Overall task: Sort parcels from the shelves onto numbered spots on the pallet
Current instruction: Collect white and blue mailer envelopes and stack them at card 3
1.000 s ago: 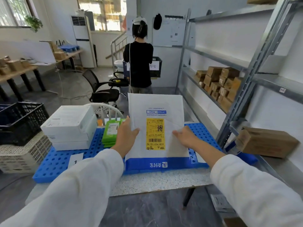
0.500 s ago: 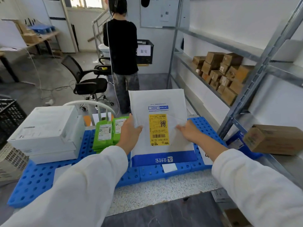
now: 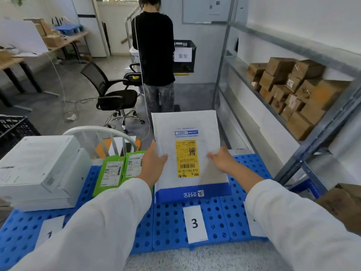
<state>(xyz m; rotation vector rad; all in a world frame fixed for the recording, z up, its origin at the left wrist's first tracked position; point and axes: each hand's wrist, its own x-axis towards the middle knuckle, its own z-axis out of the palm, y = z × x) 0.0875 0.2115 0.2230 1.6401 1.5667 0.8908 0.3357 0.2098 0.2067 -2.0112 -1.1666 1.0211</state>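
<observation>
right-hand card — number behind sleeve

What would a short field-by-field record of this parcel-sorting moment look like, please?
held item: mailer, yellow label up
left hand: grips mailer's left edge
right hand: grips mailer's right edge
position: over pallet, behind card 3
already placed: white boxes behind card 1; green packets left of mailer
stock: brown boxes on shelf, right
</observation>
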